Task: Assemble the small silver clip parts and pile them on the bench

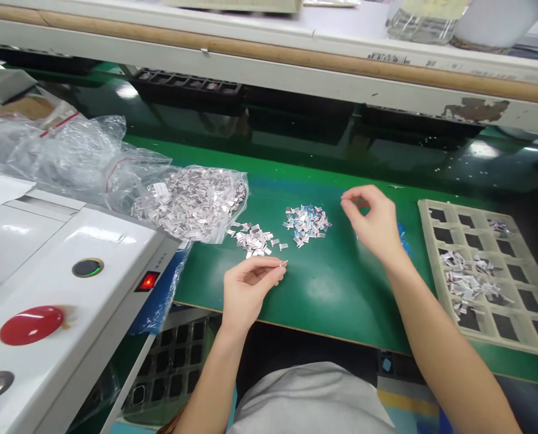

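My left hand [249,292] pinches a small silvery metal piece [284,263] between thumb and forefinger, just above the green mat. Right behind it lies a loose pile of similar flat metal pieces [253,240]. To the right is a second pile [307,225], mixed with bits of blue film. My right hand [373,222] hovers to the right of that pile, thumb and forefinger brought together; whatever they hold, if anything, is too small to make out. A clear plastic bag [191,202] full of the metal pieces lies on its side at the left, mouth toward the first pile.
A cream compartment tray [490,274] at the right holds metal pieces in some cells. Blue film scraps [403,240] lie behind my right wrist. A white machine [79,301] with a red button fills the left front. A shelf [269,63] crosses the back.
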The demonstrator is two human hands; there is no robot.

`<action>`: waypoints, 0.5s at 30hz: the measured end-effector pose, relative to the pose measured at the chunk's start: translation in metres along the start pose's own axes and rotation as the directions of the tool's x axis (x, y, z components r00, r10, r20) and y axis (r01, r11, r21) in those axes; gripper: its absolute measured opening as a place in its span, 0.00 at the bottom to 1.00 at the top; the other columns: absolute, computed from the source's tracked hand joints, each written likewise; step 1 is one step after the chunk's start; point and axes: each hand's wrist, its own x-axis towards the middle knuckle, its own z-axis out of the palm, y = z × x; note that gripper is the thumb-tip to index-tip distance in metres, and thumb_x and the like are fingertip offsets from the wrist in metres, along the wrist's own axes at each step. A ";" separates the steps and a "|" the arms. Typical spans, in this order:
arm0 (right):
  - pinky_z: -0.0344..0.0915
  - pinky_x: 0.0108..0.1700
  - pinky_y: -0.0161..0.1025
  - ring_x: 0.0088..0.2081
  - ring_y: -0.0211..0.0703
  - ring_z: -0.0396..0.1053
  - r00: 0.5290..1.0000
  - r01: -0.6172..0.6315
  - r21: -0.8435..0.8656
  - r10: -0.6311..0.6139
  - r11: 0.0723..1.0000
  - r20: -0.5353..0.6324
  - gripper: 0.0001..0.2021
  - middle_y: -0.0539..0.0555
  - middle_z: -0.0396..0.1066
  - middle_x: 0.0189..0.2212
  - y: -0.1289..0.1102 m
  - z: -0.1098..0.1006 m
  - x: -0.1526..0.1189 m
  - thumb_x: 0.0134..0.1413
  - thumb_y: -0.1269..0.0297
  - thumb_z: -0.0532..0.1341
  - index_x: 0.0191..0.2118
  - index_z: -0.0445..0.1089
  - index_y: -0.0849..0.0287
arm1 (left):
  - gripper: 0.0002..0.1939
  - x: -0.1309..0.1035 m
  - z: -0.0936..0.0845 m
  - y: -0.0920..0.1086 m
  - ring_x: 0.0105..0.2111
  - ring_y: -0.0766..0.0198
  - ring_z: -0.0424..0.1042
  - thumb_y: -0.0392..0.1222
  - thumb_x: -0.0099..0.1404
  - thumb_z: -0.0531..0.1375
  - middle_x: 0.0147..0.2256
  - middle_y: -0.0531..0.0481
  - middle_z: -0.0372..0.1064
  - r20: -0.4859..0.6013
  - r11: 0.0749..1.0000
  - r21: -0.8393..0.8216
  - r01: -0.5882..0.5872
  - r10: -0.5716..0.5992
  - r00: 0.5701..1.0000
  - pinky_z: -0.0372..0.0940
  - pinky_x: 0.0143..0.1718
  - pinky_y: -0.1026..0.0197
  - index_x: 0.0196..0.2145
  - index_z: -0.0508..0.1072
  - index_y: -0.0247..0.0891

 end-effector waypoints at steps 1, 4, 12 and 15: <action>0.74 0.50 0.51 0.44 0.53 0.76 0.996 -0.018 0.109 0.009 0.994 0.087 0.04 0.56 0.79 0.40 -0.014 0.003 -0.008 0.64 0.64 0.63 0.39 0.76 0.54 | 0.07 0.000 0.001 0.000 0.33 0.59 0.81 0.41 0.58 0.76 0.35 0.45 0.83 -0.004 1.000 0.021 -0.017 0.017 1.000 0.77 0.33 0.60 0.33 0.85 0.38; 0.75 0.49 0.47 0.42 0.48 0.78 0.931 -0.099 0.323 -0.027 0.941 0.363 0.04 0.53 0.80 0.39 -0.048 0.012 -0.030 0.65 0.65 0.63 0.39 0.76 0.54 | 0.04 -0.002 0.003 0.000 0.39 0.56 0.83 0.39 0.58 0.75 0.36 0.46 0.83 -0.003 0.995 0.066 -0.072 0.073 0.997 0.80 0.43 0.56 0.33 0.86 0.41; 0.76 0.48 0.43 0.42 0.44 0.79 0.836 -0.195 0.410 -0.068 0.891 0.544 0.06 0.51 0.81 0.39 -0.071 0.027 -0.057 0.68 0.67 0.61 0.42 0.76 0.53 | 0.04 -0.006 0.007 -0.009 0.37 0.57 0.83 0.40 0.63 0.73 0.37 0.47 0.83 -0.056 0.969 0.212 -0.124 0.139 0.989 0.79 0.43 0.56 0.36 0.85 0.41; 0.74 0.47 0.42 0.41 0.43 0.78 0.844 -0.146 0.387 -0.090 0.911 0.529 0.06 0.50 0.81 0.39 -0.071 0.028 -0.059 0.68 0.69 0.61 0.42 0.76 0.53 | 0.07 -0.008 0.009 -0.011 0.35 0.60 0.82 0.39 0.62 0.73 0.36 0.49 0.83 -0.091 0.969 0.233 -0.078 0.101 0.991 0.79 0.42 0.58 0.38 0.84 0.40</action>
